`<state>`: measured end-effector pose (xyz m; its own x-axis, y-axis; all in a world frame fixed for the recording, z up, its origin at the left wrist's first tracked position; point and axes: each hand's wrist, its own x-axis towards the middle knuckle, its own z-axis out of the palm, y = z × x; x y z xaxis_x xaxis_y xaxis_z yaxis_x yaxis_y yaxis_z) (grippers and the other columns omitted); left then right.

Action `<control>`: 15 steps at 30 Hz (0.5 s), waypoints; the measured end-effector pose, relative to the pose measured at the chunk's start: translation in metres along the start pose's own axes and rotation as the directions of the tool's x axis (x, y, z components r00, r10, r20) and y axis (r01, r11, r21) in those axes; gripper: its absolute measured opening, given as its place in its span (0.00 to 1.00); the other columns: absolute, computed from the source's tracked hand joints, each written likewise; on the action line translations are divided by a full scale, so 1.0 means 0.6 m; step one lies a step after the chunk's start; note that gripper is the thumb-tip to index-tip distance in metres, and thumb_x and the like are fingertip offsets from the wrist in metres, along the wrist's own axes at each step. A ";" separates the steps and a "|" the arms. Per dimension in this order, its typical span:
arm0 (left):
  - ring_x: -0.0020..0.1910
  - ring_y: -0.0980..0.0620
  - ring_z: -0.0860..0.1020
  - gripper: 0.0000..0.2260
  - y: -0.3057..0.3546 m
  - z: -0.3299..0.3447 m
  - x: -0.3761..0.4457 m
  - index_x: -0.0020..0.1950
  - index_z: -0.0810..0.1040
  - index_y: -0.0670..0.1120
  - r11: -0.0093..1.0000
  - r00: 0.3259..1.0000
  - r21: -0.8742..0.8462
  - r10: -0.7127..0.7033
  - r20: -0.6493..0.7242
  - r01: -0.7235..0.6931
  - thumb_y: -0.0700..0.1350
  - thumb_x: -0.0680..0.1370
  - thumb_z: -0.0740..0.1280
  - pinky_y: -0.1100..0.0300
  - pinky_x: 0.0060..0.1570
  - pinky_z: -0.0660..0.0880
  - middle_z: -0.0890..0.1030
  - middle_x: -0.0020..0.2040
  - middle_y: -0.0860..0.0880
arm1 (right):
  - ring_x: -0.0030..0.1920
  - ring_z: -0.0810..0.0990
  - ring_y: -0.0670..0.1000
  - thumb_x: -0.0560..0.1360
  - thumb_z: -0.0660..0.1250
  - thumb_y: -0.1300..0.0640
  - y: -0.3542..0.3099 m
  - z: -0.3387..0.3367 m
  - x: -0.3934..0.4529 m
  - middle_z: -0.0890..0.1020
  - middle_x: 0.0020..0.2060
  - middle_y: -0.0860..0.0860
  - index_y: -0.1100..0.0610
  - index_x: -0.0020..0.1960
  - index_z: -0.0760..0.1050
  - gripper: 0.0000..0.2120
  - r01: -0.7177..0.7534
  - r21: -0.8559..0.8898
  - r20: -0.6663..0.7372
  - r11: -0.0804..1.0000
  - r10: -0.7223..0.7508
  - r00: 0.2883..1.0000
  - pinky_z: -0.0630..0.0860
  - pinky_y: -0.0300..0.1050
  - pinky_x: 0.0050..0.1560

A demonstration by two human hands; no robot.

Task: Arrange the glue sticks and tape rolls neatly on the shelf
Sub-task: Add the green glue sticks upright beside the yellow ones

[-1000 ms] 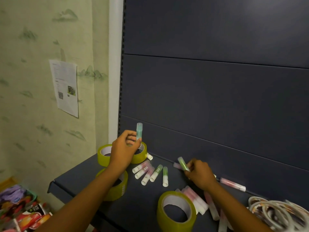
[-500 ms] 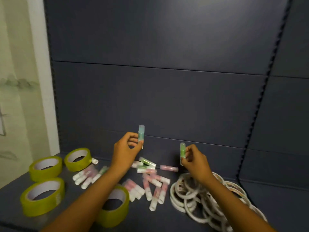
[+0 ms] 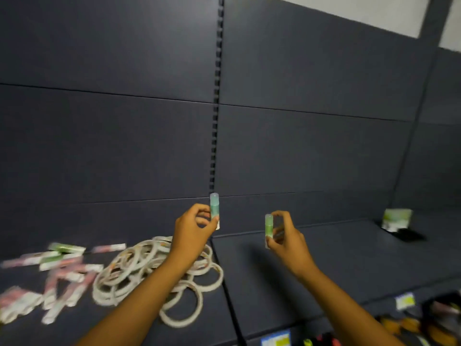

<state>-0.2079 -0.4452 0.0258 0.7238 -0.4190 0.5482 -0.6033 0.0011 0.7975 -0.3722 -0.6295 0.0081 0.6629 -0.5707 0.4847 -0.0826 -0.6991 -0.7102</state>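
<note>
Above dark shelf (image 3: 324,258), both hands pinch upright green glue sticks: left (image 3: 192,231) and right (image 3: 287,236), caps up.

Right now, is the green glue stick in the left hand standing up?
Upright: green glue stick points cap-up in left hand.

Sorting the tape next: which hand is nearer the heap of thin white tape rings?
Left. The left hand, holding a green glue stick, is right above the heap of thin white tape rings; the right hand is off to their right.

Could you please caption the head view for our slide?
Each hand, left and right, holds a green glue stick upright above the shelf.
</note>
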 end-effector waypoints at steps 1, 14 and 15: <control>0.41 0.57 0.81 0.09 0.012 0.041 -0.004 0.51 0.78 0.47 0.999 1.000 -0.031 0.006 0.030 -0.005 0.44 0.74 0.74 0.65 0.39 0.78 0.82 0.44 0.51 | 0.38 0.80 0.50 0.73 0.69 0.63 0.021 -0.034 -0.010 0.80 0.38 0.51 0.42 0.61 0.66 0.24 -0.023 -0.012 -0.018 1.000 0.023 1.000 0.80 0.49 0.43; 0.39 0.55 0.81 0.27 0.147 0.499 -0.023 0.64 0.69 0.66 0.941 0.902 -0.315 0.241 0.359 -0.126 0.41 0.74 0.73 0.57 0.39 0.80 0.81 0.42 0.52 | 0.39 0.82 0.49 0.76 0.68 0.61 0.261 -0.379 -0.084 0.80 0.37 0.51 0.38 0.65 0.62 0.27 -0.215 -0.168 -0.258 0.962 0.168 0.951 0.80 0.54 0.41; 0.39 0.56 0.81 0.28 0.150 0.528 -0.021 0.65 0.68 0.67 0.936 0.894 -0.327 0.256 0.367 -0.134 0.41 0.74 0.73 0.58 0.39 0.80 0.81 0.42 0.53 | 0.39 0.82 0.49 0.76 0.68 0.61 0.278 -0.395 -0.079 0.80 0.38 0.51 0.39 0.66 0.62 0.27 -0.221 -0.172 -0.269 0.960 0.170 0.948 0.80 0.55 0.41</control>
<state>-0.3774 -0.7272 0.0110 0.3701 -0.7077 0.6018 -0.5518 0.3538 0.7553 -0.5938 -0.8212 -0.0123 0.4144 -0.7757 0.4760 -0.3539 -0.6192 -0.7009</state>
